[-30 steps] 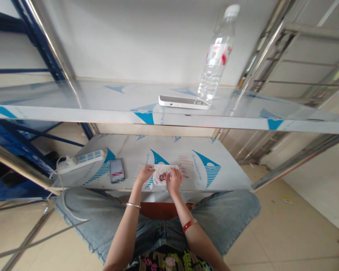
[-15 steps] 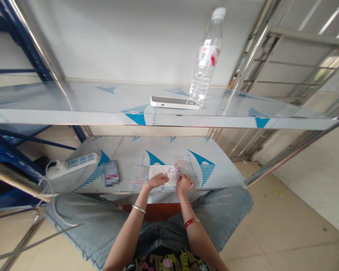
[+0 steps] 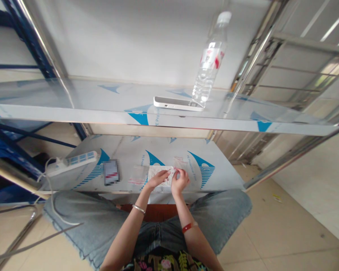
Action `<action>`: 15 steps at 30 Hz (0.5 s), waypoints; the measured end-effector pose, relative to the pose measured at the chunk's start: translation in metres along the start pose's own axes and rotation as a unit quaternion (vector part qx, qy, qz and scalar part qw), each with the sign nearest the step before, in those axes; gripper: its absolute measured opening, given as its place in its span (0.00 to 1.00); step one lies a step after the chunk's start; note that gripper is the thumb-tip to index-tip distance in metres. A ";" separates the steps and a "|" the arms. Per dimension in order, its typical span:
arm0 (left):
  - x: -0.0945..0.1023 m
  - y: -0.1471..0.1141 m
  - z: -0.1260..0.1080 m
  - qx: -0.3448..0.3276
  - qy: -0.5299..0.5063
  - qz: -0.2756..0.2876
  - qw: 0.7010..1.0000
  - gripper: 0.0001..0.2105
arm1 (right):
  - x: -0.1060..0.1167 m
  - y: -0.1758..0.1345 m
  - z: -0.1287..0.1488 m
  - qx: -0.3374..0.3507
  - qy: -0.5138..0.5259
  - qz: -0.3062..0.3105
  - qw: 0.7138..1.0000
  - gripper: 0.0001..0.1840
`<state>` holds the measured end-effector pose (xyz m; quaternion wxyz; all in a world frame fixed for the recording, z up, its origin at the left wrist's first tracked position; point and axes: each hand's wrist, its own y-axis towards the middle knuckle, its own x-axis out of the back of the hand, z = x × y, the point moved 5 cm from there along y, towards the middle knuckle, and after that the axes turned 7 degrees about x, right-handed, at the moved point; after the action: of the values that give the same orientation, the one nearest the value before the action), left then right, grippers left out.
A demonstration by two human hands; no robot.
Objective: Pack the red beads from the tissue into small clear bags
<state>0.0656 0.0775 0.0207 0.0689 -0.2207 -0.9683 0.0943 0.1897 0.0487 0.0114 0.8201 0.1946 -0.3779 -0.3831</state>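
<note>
I am watching the left hand (image 3: 159, 178) reaching over the white crumpled-surfaced rectangle (image 3: 154, 170), its fingers lying close together, though I cannot tell whether they are gripping anything; the right hand (image 3: 180, 181) is curling at the rectangle's right edge, thumb and forefinger coming close beside a small red bit (image 3: 175, 170), and I cannot tell whether they are clamping on it; the rectangle is lying near the front edge of the lower shelf (image 3: 228, 171), between a clear bag on the left (image 3: 138, 175) and another clear bag on the right (image 3: 180, 162); the upper shelf (image 3: 203, 126) is bounding the space above and beyond the hands, while the lower shelf is stretching out to the right; the pixelated item (image 3: 111, 172) and the power strip (image 3: 77, 161) are taking up the left side; compared with half a second ago, the right hand is sitting closer to the left, which is staying nearly in place.
</note>
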 end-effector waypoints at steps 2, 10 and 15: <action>0.004 -0.001 -0.005 -0.010 -0.050 -0.023 0.998 0.19 | -0.005 -0.003 0.023 0.058 0.067 0.024 0.996 0.11; 0.042 -0.010 -0.012 -0.023 -0.212 -0.083 0.973 0.19 | -0.008 -0.015 0.061 0.133 0.200 0.062 0.969 0.15; 0.057 -0.015 0.002 0.024 -0.150 -0.023 0.988 0.16 | -0.006 -0.007 0.044 0.042 0.251 0.032 0.967 0.23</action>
<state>0.0087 0.0891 0.0276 -0.0698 -0.1799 -0.9700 0.1481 0.1500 0.0477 0.0324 0.8914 0.3069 -0.1817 -0.2796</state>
